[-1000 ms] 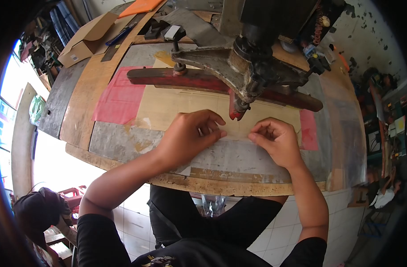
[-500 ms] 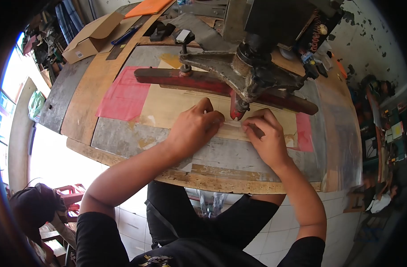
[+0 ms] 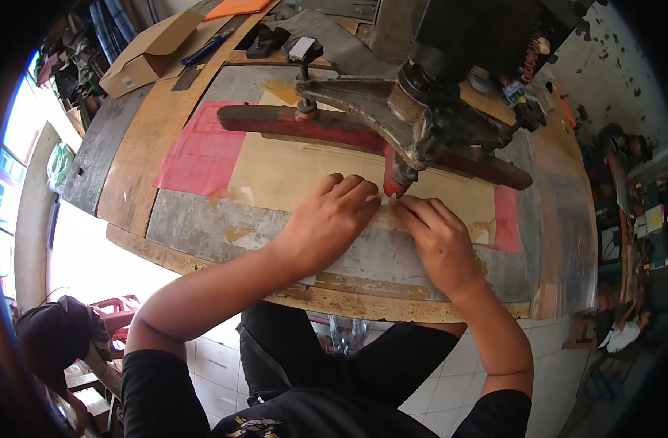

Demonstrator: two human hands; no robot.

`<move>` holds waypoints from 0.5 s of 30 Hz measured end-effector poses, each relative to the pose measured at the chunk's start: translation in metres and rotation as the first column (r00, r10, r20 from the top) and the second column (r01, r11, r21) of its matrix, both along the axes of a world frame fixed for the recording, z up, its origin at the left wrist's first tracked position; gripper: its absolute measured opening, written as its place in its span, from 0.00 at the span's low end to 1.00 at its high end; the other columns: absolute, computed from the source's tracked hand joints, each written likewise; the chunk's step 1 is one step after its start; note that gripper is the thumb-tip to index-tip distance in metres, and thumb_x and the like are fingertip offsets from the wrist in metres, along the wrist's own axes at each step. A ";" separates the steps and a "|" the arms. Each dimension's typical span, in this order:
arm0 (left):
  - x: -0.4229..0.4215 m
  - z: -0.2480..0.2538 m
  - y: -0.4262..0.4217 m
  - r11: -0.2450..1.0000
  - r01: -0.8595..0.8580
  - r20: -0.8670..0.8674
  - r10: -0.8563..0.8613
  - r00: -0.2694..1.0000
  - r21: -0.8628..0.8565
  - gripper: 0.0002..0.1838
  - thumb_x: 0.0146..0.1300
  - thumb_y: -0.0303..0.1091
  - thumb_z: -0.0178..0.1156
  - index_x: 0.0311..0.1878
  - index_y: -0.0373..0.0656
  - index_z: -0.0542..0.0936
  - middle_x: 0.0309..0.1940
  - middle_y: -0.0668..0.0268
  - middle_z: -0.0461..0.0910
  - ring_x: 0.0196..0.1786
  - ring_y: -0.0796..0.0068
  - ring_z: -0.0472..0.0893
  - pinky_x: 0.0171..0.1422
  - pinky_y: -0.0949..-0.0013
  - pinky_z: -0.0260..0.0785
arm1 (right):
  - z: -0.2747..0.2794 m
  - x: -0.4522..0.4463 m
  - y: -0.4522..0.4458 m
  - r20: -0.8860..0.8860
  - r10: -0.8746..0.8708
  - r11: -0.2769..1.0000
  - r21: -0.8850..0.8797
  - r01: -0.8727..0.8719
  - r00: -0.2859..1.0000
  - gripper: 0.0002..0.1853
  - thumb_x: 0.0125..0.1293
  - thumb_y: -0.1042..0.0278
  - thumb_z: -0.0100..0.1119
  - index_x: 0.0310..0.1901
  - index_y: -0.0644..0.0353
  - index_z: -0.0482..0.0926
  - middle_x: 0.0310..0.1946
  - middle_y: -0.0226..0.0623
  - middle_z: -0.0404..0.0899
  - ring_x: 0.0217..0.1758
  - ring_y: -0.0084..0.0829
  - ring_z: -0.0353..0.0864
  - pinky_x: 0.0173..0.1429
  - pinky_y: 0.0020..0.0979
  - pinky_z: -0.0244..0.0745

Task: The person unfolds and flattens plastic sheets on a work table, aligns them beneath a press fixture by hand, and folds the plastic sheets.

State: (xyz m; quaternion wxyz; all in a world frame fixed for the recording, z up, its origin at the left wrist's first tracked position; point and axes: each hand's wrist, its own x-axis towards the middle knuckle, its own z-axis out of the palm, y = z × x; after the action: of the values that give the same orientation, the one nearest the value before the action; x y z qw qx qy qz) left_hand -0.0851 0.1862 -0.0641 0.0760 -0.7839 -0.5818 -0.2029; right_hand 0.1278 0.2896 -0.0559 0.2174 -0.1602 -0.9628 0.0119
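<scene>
My left hand (image 3: 330, 223) and my right hand (image 3: 440, 244) are close together over the front edge of a tan sheet (image 3: 297, 171), fingers curled and closed. A small pale, see-through piece seems to lie between the fingertips, too small to name. Just beyond it, the red pointed tip (image 3: 394, 186) of a machine's head comes down almost to the fingers. Behind my hands a long red bar (image 3: 275, 119) hangs across the sheet from a worn metal bracket (image 3: 363, 95). Pink sheets (image 3: 199, 150) show at both ends of the tan one.
The grey metal plate (image 3: 181, 226) sits in a wooden table with a worn front edge (image 3: 348, 306). An open cardboard box (image 3: 140, 62) and an orange sheet (image 3: 235, 7) lie at the back left. Another person in a dark cap (image 3: 53, 336) is low at the left.
My hands have drawn slightly toward me, with the right fingers turned further down and closer to the left ones. The view has shifted slightly; the machine's head looks a little nearer.
</scene>
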 end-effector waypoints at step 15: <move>0.009 0.004 -0.008 0.994 -0.001 -0.148 -0.015 0.989 -0.114 0.24 0.61 0.30 0.60 0.62 0.36 0.82 0.64 0.61 0.81 0.65 0.67 0.80 0.70 0.63 0.71 | -0.003 0.013 -0.010 0.215 -0.016 0.998 0.064 0.002 0.977 0.30 0.69 0.69 0.59 0.73 0.65 0.75 0.73 0.42 0.77 0.73 0.42 0.78 0.70 0.40 0.81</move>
State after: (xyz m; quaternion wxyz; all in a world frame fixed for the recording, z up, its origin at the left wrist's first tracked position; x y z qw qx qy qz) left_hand -0.0763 0.1786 -0.0605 0.0737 -0.8019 -0.5824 -0.1110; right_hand 0.1407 0.2793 -0.0588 0.1170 -0.1578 -0.9798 -0.0368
